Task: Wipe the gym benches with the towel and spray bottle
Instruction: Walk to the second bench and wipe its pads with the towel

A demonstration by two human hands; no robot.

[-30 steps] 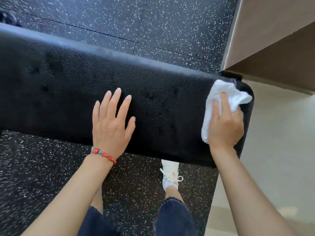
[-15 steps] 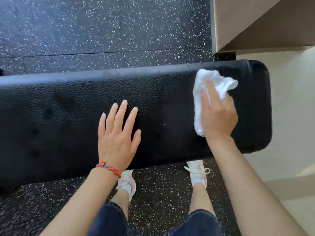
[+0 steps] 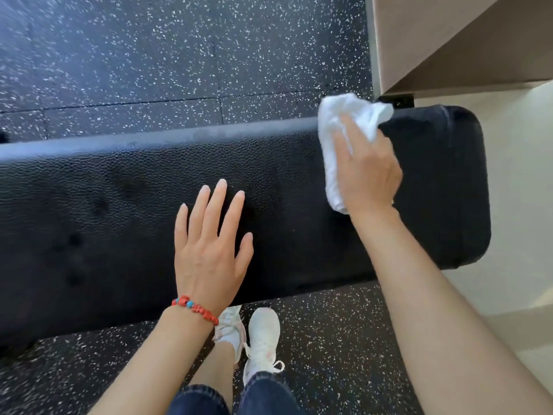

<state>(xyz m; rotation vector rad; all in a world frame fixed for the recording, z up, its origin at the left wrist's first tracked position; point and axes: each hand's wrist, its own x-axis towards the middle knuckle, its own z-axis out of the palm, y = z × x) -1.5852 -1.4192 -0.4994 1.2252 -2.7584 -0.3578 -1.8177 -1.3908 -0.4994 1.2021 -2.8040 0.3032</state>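
Bench [image 3: 119, 205]: black padded top, spans frame over speckled floor [image 3: 149, 55]. Left hand [image 3: 209, 250] flat, fingers straight, bracing on pad. Towel [image 3: 338, 139] since half second ago shifted up to far edge near right end; right hand [image 3: 368, 172] grasps it. Judgement: end section nearly wiped.

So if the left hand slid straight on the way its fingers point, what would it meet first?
The left hand lies flat on the bench, fingers pointing at its far edge. Only bare pad lies ahead, then likely the speckled floor beyond; the towel is off to the right.
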